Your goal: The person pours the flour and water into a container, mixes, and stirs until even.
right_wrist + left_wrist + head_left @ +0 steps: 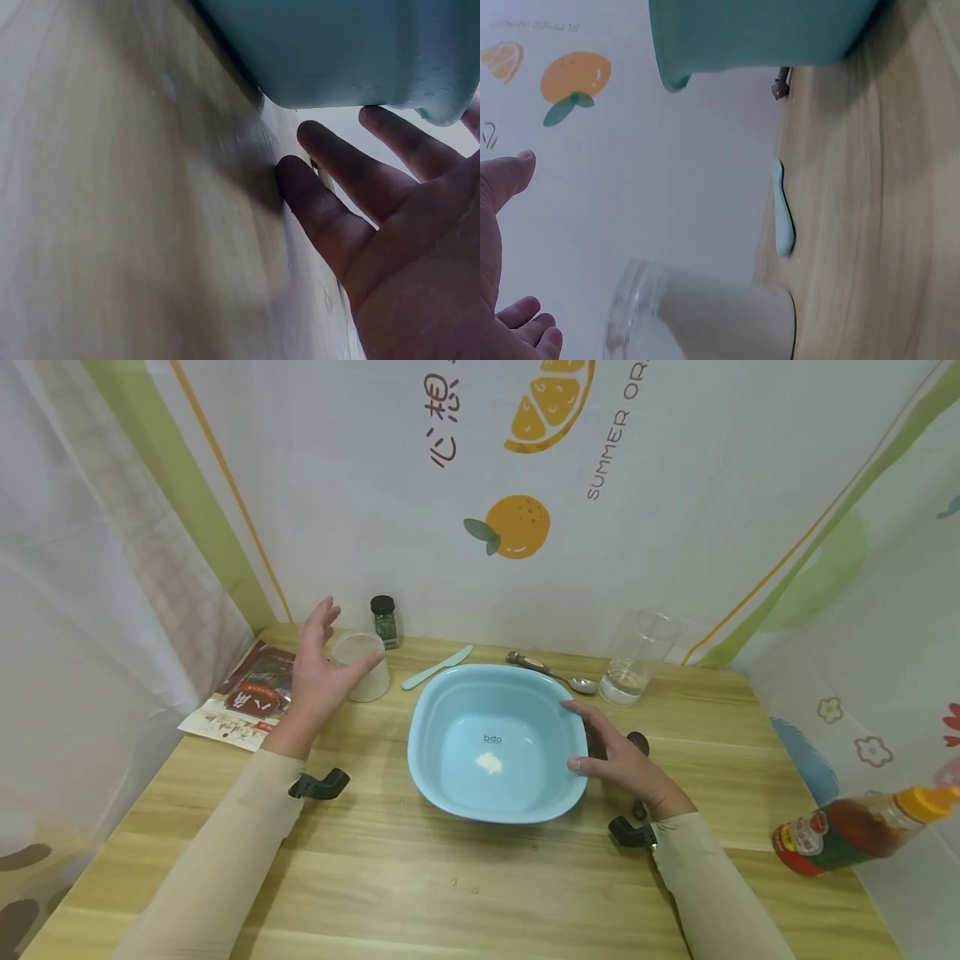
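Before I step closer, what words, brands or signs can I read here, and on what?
"bdo": inside the basin; the line beneath is too small.
"SUMMER ORA", cut off by the picture's edge: the cloth.
"心想", more cut off above: also the cloth.
"八", with the rest unclear: the packet.
Bottle and jar: print too small or blurred.

Wooden table (360, 877): basin (517, 785), tub (369, 685), spreader (437, 667), spoon (582, 686), glass (647, 647), packet (255, 693), jar (385, 623), bottle (843, 835).
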A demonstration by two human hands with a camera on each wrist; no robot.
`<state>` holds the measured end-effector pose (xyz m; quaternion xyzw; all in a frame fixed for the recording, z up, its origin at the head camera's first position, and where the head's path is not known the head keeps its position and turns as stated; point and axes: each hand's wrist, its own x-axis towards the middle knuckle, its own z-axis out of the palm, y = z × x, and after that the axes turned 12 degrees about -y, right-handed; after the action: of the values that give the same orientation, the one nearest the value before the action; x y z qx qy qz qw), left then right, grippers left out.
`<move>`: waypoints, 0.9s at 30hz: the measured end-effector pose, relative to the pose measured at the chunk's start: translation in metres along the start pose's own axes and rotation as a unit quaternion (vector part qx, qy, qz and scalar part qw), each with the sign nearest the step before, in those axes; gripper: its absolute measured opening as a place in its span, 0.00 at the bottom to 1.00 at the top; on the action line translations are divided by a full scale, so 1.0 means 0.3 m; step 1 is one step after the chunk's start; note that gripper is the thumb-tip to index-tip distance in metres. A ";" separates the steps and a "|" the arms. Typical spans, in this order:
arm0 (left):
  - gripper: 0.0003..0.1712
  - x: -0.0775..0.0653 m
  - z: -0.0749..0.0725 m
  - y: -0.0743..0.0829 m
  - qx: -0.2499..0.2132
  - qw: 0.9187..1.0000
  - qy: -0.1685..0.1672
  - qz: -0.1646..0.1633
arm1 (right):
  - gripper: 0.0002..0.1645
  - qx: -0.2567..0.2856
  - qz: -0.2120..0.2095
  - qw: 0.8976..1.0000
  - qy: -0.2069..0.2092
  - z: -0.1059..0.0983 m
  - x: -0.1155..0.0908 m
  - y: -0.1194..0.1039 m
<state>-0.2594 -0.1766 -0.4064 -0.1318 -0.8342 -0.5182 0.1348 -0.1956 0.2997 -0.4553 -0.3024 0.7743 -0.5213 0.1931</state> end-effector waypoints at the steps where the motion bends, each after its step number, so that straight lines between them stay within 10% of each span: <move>1: 0.63 -0.002 0.004 0.007 -0.001 1.000 -0.003 0.007 | 0.53 -0.002 0.001 1.000 0.001 0.001 0.000 0.000; 9: 0.54 -0.021 0.055 0.028 -0.040 0.994 -0.080 0.064 | 0.52 -0.015 -0.006 1.000 0.005 -0.001 -0.003 -0.002; 27: 0.39 -0.096 0.143 -0.005 -0.109 0.949 -0.290 0.052 | 0.48 -0.025 -0.043 0.999 0.023 -0.015 -0.006 -0.002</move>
<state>-0.2371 -0.1410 -0.4364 -0.3334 -0.7675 -0.5381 -0.1013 -0.1968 0.3038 -0.4531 -0.3281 0.7774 -0.5165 0.1452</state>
